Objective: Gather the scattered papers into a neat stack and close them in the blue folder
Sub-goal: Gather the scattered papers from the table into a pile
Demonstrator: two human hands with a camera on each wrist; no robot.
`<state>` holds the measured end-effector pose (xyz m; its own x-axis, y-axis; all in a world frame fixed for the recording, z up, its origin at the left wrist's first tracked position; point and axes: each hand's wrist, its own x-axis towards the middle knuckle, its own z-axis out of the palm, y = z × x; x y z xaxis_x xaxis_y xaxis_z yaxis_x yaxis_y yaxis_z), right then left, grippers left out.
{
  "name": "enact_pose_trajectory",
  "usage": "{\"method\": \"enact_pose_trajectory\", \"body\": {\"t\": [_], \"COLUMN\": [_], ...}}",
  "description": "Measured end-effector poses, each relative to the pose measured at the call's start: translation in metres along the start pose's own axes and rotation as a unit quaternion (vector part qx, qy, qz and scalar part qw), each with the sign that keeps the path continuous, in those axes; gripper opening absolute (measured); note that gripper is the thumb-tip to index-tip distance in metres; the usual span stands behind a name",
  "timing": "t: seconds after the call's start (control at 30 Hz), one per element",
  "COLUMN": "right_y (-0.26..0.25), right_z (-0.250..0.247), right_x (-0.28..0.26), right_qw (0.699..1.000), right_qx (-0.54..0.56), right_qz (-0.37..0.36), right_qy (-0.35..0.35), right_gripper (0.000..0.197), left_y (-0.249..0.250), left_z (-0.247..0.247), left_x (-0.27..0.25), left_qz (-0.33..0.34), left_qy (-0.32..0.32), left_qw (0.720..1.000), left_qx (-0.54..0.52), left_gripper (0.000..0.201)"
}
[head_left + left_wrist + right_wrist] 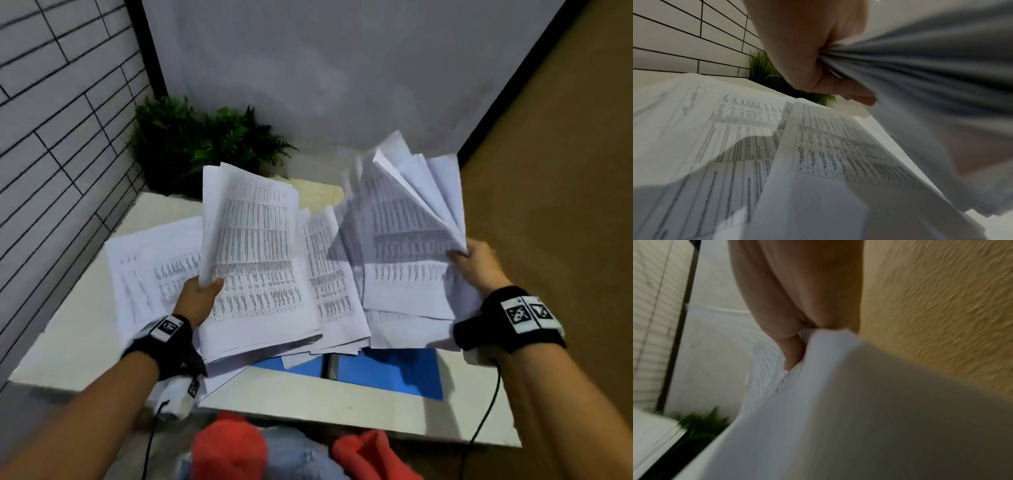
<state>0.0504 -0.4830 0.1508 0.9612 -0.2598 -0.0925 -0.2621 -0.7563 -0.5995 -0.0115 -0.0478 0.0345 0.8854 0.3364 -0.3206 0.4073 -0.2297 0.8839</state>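
My left hand (202,291) grips a thick bundle of printed papers (250,260) by its left edge and holds it tilted up off the table. In the left wrist view the left hand (818,65) clamps the sheaf (920,73) between thumb and fingers. My right hand (472,260) pinches a fanned bunch of sheets (411,212) at its right corner, lifted above the table. The right wrist view shows the right hand (797,337) pinching white paper (838,402). The blue folder (387,371) lies open and flat near the table's front edge, mostly covered by papers.
More printed sheets (150,274) lie spread on the white table (85,349) at the left. A green plant (198,137) stands at the back left corner against the tiled wall. A tan wall runs along the right. Red and blue cloth (294,452) sits below the front edge.
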Motion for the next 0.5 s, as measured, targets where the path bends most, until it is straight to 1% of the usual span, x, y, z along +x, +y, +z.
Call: {"method": "enact_pose_trajectory", "body": {"t": [0.07,0.13,0.2,0.23,0.27,0.33,0.4,0.43,0.47,0.5], "right_y": [-0.002,-0.010,-0.017,-0.019,-0.023,-0.023,-0.022,-0.021,-0.023,-0.022], "right_z": [-0.031,-0.061,-0.078,-0.079,-0.074,-0.046,-0.012,0.005,0.020,0.032], "right_x": [-0.005,-0.015,-0.025,-0.030,-0.037,-0.045,-0.054,-0.056,-0.057,-0.057], "right_qw": [0.997,0.985,0.970,0.962,0.953,0.929,0.911,0.905,0.898,0.890], "right_qx": [0.063,0.145,0.223,0.260,0.298,0.367,0.394,0.399,0.407,0.418], "right_qz": [-0.014,-0.028,-0.027,-0.023,-0.014,0.012,0.048,0.060,0.069,0.075], "right_qy": [0.052,0.088,0.093,0.077,0.052,-0.037,-0.114,-0.138,-0.153,-0.164], "right_gripper": [0.021,0.016,0.012,0.008,0.009,0.010,0.021,0.027,0.032,0.036], "left_y": [0.006,0.016,0.027,0.034,0.039,0.051,0.059,0.065,0.071,0.075], "left_z": [0.003,0.006,0.013,0.018,0.024,0.034,0.047,0.051,0.055,0.058], "left_x": [-0.001,-0.004,-0.006,-0.009,-0.011,-0.016,-0.023,-0.028,-0.034,-0.038], "left_qz": [0.006,0.016,0.023,0.026,0.031,0.039,0.045,0.050,0.055,0.068], "left_qy": [0.001,-0.004,-0.010,-0.024,-0.038,-0.073,-0.120,-0.146,-0.170,-0.188], "left_qw": [1.000,1.000,0.999,0.999,0.998,0.996,0.990,0.986,0.982,0.977], "left_qx": [0.000,-0.007,-0.027,-0.035,-0.039,-0.044,-0.057,-0.065,-0.068,-0.068], "left_gripper": [0.021,0.022,0.022,0.021,0.019,0.020,0.027,0.030,0.026,0.018]}}
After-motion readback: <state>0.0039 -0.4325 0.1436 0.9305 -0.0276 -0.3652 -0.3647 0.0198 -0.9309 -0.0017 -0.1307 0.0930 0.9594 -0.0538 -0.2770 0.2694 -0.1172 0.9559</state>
